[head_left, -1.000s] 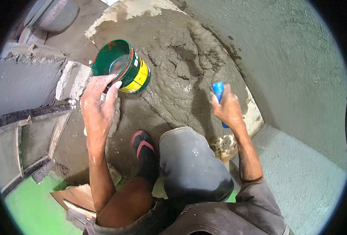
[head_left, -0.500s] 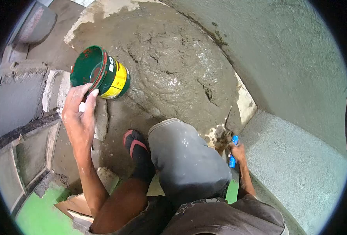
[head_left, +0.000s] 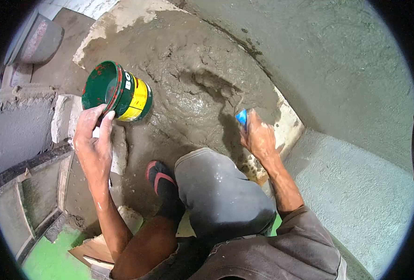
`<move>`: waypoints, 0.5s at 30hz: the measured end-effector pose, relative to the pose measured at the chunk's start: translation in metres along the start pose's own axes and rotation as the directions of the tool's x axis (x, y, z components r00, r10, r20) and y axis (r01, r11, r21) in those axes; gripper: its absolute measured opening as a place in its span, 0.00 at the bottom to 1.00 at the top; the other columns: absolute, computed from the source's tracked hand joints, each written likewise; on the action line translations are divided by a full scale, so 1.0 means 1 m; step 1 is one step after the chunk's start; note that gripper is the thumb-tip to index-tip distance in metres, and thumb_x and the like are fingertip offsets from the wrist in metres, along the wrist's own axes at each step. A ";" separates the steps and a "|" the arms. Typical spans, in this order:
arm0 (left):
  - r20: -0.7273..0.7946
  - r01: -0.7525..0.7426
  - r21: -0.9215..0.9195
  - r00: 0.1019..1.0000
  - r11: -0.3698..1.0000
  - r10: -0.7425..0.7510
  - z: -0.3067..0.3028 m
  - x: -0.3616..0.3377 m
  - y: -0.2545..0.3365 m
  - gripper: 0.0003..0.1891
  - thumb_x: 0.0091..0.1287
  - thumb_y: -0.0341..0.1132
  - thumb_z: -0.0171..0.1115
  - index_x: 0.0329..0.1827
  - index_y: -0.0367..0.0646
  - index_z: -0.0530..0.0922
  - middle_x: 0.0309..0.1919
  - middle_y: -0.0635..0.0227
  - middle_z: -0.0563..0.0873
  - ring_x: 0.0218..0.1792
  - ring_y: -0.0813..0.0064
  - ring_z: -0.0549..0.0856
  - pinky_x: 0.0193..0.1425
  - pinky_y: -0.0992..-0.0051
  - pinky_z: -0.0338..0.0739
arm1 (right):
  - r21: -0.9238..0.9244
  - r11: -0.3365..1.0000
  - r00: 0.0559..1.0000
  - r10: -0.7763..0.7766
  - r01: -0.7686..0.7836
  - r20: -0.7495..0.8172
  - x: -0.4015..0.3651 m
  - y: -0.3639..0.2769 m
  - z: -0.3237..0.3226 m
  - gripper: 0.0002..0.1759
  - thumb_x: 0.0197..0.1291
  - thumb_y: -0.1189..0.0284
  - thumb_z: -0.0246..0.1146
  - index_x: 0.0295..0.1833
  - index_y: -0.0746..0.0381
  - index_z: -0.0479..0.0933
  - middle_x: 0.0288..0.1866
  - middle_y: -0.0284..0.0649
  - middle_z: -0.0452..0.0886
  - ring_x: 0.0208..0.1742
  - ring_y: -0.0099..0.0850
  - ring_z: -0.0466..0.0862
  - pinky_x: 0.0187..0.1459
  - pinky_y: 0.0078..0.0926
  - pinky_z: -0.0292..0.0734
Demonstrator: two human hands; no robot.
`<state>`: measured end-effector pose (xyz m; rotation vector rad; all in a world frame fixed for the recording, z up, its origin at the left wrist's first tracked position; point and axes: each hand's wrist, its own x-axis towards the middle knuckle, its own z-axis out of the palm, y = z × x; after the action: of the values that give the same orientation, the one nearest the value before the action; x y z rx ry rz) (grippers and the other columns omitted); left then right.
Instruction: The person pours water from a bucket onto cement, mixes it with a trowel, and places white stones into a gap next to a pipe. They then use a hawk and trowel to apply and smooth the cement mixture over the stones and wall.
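Observation:
My left hand [head_left: 95, 135] pinches the rim of a small green bucket [head_left: 137, 100] between thumb and fingers. The bucket is tilted on its side, its mouth facing left, with a yellow label and red smears at the rim. My right hand [head_left: 258, 137] is closed around the blue handle of a trowel [head_left: 241, 117]. Its blade is mostly hidden at the wet mortar. The grey mortar [head_left: 179, 60] is a wide heap on a pale board [head_left: 288, 123], with a fresh hollow just beyond the trowel.
Plastered walls [head_left: 351, 186] rise on the right. Broken concrete pieces [head_left: 63, 116] and a wood-framed panel [head_left: 41, 200] lie at left. A grey basin-like container [head_left: 43, 39] is at upper left. My sandalled foot [head_left: 162, 182] stands close to the mortar.
My right hand has moved up and left with the trowel, from the board's lower edge to the mortar. A hollow has appeared in the heap. My left hand still grips the bucket.

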<state>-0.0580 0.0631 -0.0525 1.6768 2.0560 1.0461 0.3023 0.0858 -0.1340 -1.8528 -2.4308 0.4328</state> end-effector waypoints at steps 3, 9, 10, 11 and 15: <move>-0.002 0.008 -0.004 1.000 1.000 -0.008 0.000 0.004 0.000 0.09 0.64 0.26 0.65 0.46 0.32 0.81 0.39 0.60 0.83 0.40 0.70 0.82 0.49 0.74 0.75 | -0.078 0.997 0.992 -0.033 0.024 -0.118 -0.002 0.021 0.001 0.21 0.55 0.74 0.65 0.52 0.66 0.68 0.34 0.58 0.80 0.30 0.54 0.83 0.31 0.47 0.78; -0.008 -0.039 -0.014 0.999 0.999 0.039 0.000 0.003 -0.001 0.09 0.63 0.25 0.65 0.46 0.33 0.81 0.39 0.61 0.83 0.38 0.72 0.82 0.45 0.76 0.75 | -0.064 0.967 0.969 0.246 -0.245 0.016 0.076 0.098 0.006 0.23 0.57 0.68 0.65 0.51 0.72 0.69 0.33 0.59 0.82 0.38 0.57 0.84 0.38 0.48 0.80; -0.005 -0.046 -0.005 0.999 0.999 0.046 -0.001 0.002 -0.001 0.09 0.63 0.25 0.65 0.46 0.33 0.81 0.38 0.61 0.83 0.38 0.72 0.82 0.45 0.76 0.75 | -0.055 0.968 0.968 0.247 -0.245 0.036 0.094 0.114 0.017 0.23 0.57 0.68 0.65 0.51 0.73 0.69 0.34 0.60 0.81 0.39 0.58 0.84 0.40 0.49 0.80; -0.003 -0.052 0.005 0.999 0.999 0.052 -0.001 0.002 -0.001 0.09 0.63 0.25 0.65 0.46 0.34 0.81 0.38 0.61 0.83 0.38 0.72 0.82 0.44 0.76 0.75 | -0.047 0.969 0.968 0.246 -0.244 0.057 0.106 0.120 0.025 0.23 0.57 0.67 0.65 0.50 0.74 0.69 0.34 0.61 0.81 0.40 0.58 0.84 0.41 0.50 0.79; 0.004 -0.043 -0.012 0.999 0.999 0.043 -0.002 -0.002 -0.003 0.09 0.63 0.25 0.65 0.45 0.34 0.81 0.37 0.61 0.83 0.37 0.71 0.82 0.42 0.75 0.75 | -0.076 0.995 0.954 0.091 -0.072 0.287 0.114 0.083 0.032 0.22 0.56 0.68 0.64 0.51 0.72 0.69 0.35 0.65 0.80 0.42 0.61 0.82 0.44 0.53 0.78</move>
<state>-0.0610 0.0604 -0.0532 1.7227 2.0159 1.0652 0.3413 0.2083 -0.1998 -2.0529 -2.5827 0.6855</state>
